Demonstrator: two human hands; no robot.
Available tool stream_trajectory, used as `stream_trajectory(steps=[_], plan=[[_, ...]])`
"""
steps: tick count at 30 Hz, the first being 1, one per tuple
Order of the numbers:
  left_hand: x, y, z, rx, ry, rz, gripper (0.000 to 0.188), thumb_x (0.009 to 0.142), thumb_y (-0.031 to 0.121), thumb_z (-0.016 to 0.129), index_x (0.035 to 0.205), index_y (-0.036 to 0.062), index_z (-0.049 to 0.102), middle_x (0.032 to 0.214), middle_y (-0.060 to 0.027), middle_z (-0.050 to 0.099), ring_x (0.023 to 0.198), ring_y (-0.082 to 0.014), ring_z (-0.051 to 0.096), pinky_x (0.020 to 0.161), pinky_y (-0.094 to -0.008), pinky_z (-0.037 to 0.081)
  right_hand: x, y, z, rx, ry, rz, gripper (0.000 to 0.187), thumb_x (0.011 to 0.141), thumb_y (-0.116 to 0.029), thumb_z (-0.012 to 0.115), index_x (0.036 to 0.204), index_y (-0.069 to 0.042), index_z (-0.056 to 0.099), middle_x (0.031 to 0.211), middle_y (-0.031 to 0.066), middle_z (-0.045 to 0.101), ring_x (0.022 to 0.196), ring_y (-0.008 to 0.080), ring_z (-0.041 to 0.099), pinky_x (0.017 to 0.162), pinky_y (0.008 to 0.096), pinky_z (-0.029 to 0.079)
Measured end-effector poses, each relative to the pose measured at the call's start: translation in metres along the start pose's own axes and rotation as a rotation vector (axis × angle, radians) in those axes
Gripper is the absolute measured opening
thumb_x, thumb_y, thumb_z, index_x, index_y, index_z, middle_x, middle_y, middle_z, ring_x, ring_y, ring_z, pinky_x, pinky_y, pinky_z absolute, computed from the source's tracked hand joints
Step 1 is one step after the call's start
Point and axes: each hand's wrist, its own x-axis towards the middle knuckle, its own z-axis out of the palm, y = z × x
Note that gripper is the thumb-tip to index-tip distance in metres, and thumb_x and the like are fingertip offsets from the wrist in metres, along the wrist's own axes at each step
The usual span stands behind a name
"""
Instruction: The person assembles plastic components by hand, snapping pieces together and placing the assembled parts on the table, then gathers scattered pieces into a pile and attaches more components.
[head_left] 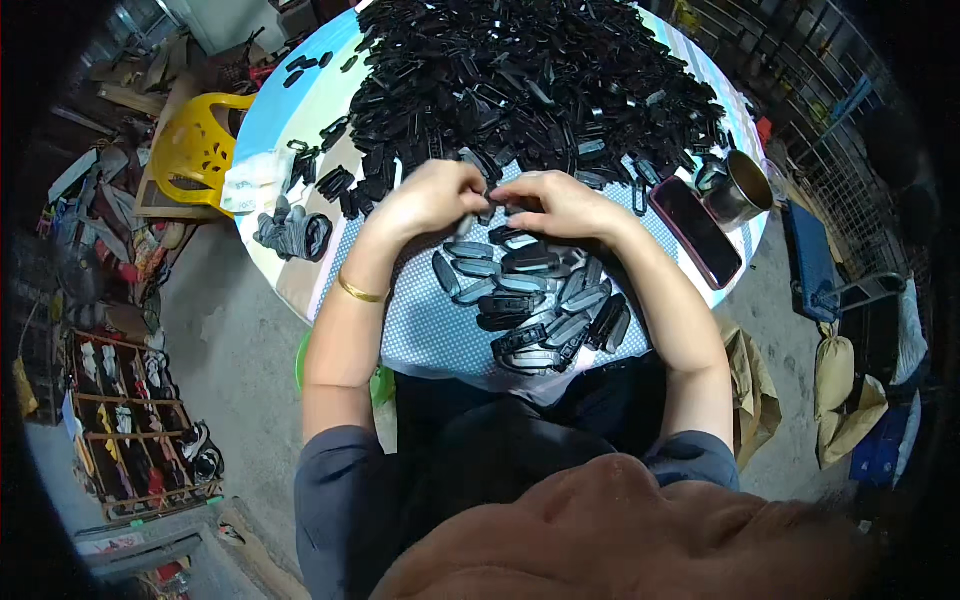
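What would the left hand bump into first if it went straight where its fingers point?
Probably the right hand, just across from it, though depth is unclear and black oblong plastic pieces lie close by.

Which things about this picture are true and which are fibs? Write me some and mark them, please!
1. The phone lies beside the metal cup. True.
2. The chair is red. False: the chair is yellow.
3. The bracelet is on the right arm. False: the bracelet is on the left arm.
4. The left hand and right hand are close together. True.
5. Only three black pieces are here. False: there's a huge heap.
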Motion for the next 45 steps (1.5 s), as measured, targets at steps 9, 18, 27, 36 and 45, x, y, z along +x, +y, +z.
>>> stream_trajectory(steps=[9,18,27,36,45], plan=[[-0.014,0.044,0.034,-0.154,-0.239,0.294,0.035,0.081,0.021,0.063,0.108,-0.0007,0.060,0.092,-0.0208,0.064,0.084,-0.0336,0.063,0.075,-0.0374,0.049,-0.018,-0.002,-0.052,0.215,-0.449,0.305,0.024,0.084,-0.024,0.062,0.083,0.000,0.068,0.067,0.0085,0.066,0.059,0.0098,0.059,0.054,0.0266,0.047],[-0.002,-0.007,-0.021,0.082,0.411,0.136,0.021,0.073,0.004,0.061,0.093,-0.0002,0.066,0.090,-0.0153,0.064,0.086,-0.0320,0.060,0.082,-0.0384,0.046,0.024,-0.011,0.013,-0.305,0.136,-0.177,0.035,0.081,-0.014,0.060,0.115,-0.008,0.057,0.117,0.0084,0.058,0.093,0.0284,0.058,0.083,0.0365,0.048],[0.012,-0.009,0.014,0.489,0.383,0.261,0.025,0.069,0.006,0.064,0.093,0.0014,0.062,0.093,-0.0102,0.055,0.092,-0.0286,0.051,0.079,-0.0372,0.045,0.018,-0.013,0.018,-0.357,0.047,-0.077,0.024,0.072,-0.009,0.066,0.094,-0.002,0.065,0.086,0.0123,0.065,0.082,0.0308,0.061,0.075,0.0388,0.049],[0.014,0.000,0.027,0.299,0.440,0.231,0.031,0.070,0.007,0.069,0.096,0.0027,0.054,0.089,-0.0126,0.056,0.088,-0.0305,0.053,0.077,-0.0382,0.045,-0.008,-0.014,-0.019,-0.407,-0.004,0.191,0.027,0.067,-0.016,0.070,0.089,-0.001,0.067,0.083,0.0139,0.061,0.079,0.0316,0.061,0.073,0.0387,0.049],[0.019,0.004,0.029,-0.356,0.462,0.118,0.018,0.082,0.012,0.064,0.097,0.0013,0.063,0.091,-0.0066,0.060,0.075,-0.0158,0.057,0.066,-0.0274,0.047,0.008,-0.029,-0.019,0.850,0.435,0.301,0.030,0.082,-0.011,0.066,0.110,-0.001,0.057,0.080,0.0015,0.059,0.064,0.0069,0.056,0.056,0.0200,0.050]])
